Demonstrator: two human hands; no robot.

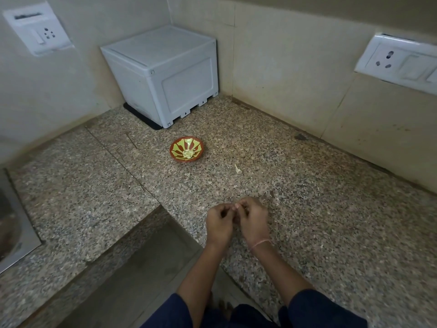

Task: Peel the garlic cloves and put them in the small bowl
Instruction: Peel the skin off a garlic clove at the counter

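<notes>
Garlic clove (236,206), nearly hidden, is pinched between the curled fingers (244,205) of my left hand (218,223) and right hand (253,221), over the near worktop (307,209). If the skin gives suddenly, it may shoot off the near edge, well short of the far small bowl (186,138).

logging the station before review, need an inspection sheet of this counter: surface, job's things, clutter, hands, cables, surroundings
surface: speckled granite counter, running into a wall corner.
job's things: small bowl stands mid-counter with pale peeled cloves at its centre; a garlic clove, mostly hidden, sits between the fingertips.
clutter: one pale peel scrap lies right of the bowl.
grippers: left hand and right hand are curled, pinching the clove together.
cables: nothing seen.
surroundings: white box in the corner; left wall socket; right wall socket; sink edge at far left.
</notes>
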